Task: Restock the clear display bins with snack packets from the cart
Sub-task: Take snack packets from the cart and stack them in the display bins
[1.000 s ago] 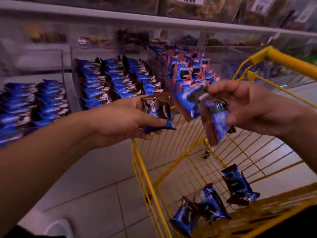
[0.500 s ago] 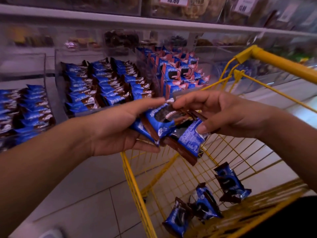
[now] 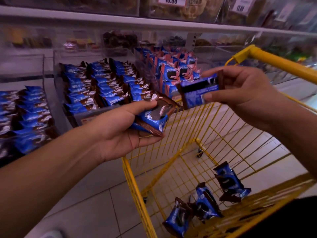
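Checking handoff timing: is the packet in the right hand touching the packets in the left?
Apart. Head view shows yellow cart wire between right-hand packet and left-hand packets.

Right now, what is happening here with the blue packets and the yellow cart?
A person is restocking snacks. The left hand grips a small stack of blue-and-brown snack packets, and the right hand pinches one more blue packet above the yellow wire cart. Three loose blue packets lie at the cart's bottom. The clear plastic display bin straight ahead already holds neat rows of the same packets.
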Demonstrator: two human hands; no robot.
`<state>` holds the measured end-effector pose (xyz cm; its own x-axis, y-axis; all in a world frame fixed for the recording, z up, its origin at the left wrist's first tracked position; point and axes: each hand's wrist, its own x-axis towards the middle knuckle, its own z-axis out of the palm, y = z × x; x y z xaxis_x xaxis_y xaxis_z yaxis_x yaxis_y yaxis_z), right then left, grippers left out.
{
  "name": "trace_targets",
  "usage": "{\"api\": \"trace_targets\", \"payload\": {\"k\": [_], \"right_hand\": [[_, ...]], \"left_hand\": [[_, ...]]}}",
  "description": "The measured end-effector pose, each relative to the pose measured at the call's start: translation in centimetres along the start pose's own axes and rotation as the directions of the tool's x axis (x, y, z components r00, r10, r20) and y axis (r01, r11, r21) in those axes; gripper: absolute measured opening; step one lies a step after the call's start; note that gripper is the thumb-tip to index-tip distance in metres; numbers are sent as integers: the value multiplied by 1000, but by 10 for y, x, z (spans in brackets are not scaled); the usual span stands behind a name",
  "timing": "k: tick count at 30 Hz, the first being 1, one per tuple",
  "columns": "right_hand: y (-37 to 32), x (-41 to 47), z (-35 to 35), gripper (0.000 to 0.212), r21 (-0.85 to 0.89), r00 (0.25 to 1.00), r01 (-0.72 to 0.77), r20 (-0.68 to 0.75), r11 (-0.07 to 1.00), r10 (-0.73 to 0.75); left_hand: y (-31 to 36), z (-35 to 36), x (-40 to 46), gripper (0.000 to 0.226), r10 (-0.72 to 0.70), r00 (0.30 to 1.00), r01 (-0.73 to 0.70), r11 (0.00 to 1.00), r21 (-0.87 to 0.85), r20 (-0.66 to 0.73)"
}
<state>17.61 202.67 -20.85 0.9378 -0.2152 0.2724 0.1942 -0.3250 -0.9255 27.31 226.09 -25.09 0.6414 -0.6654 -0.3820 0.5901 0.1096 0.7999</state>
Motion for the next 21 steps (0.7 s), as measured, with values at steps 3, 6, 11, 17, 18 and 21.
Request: {"api": "trace_targets", "payload": {"k": [3, 6, 11, 17, 18, 21], "right_hand": [[-8, -7, 19, 38, -169, 955, 295, 16, 940, -297], [-4, -9, 34, 28, -190, 928, 363, 167, 912, -334], [1, -11, 37, 34, -129, 931, 275, 285, 953, -229], [1, -11, 37, 19, -125, 958, 206, 229, 971, -173], [1, -9, 34, 21, -109, 960, 180, 234, 978, -151], [-3, -6, 19, 34, -75, 925, 116, 373, 990, -80]], "left_hand": [[-2, 2, -1, 45, -8, 999, 11, 996, -94, 35], [-2, 2, -3, 44, 27, 993, -9, 987, -161, 112], [-1, -3, -3, 44, 46, 985, -21, 989, -149, 168], [-3, -7, -6, 42, 21, 973, -4, 997, -73, 230], [-3, -7, -7, 45, 14, 970, 0, 998, -59, 243], [-3, -9, -8, 56, -8, 952, 12, 1000, -10, 307]]}}
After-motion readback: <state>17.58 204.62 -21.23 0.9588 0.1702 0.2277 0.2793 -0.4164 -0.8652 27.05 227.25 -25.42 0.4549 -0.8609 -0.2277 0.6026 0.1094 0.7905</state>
